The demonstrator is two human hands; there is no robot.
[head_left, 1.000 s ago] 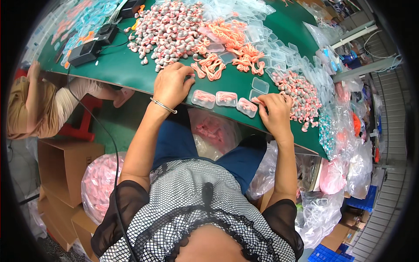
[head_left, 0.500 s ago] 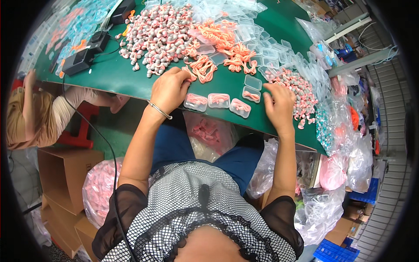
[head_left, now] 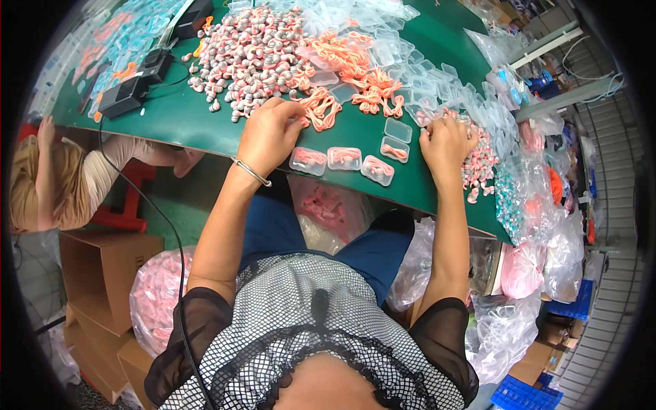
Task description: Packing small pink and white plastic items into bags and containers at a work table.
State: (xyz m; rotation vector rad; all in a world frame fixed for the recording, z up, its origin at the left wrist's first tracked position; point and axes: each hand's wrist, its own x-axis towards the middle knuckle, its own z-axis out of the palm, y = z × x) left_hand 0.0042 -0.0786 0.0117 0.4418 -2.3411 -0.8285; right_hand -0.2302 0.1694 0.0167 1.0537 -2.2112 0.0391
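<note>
My left hand [head_left: 269, 135] is curled with its fingers pressed together, beside a bundle of orange cords [head_left: 321, 108]. What its fingertips hold, if anything, is hidden. My right hand [head_left: 447, 145] reaches over the right-hand pile of small striped grey-and-pink pieces [head_left: 480, 164] that look like earplugs. Its fingers are bent and spread, the thumb apart. Between the hands stand three closed clear boxes with pink contents: a left one [head_left: 308, 161], a middle one [head_left: 344, 158] and a right one [head_left: 377, 170]. Behind them, an open box [head_left: 395, 149] holds an orange cord, its lid [head_left: 398, 130] laid back.
A large heap of the striped pieces [head_left: 249, 58] and many clear plastic boxes [head_left: 427, 85] cover the back of the green table [head_left: 184, 126]. Black devices [head_left: 123, 97] with a cable stand at the left. Another person [head_left: 61, 178] sits there. Bags [head_left: 526, 270] hang at the right.
My right hand has moved from beside the open box, right and slightly away from me, onto the pile of striped pieces. My left hand has drawn slightly back from the orange cords, more curled.
</note>
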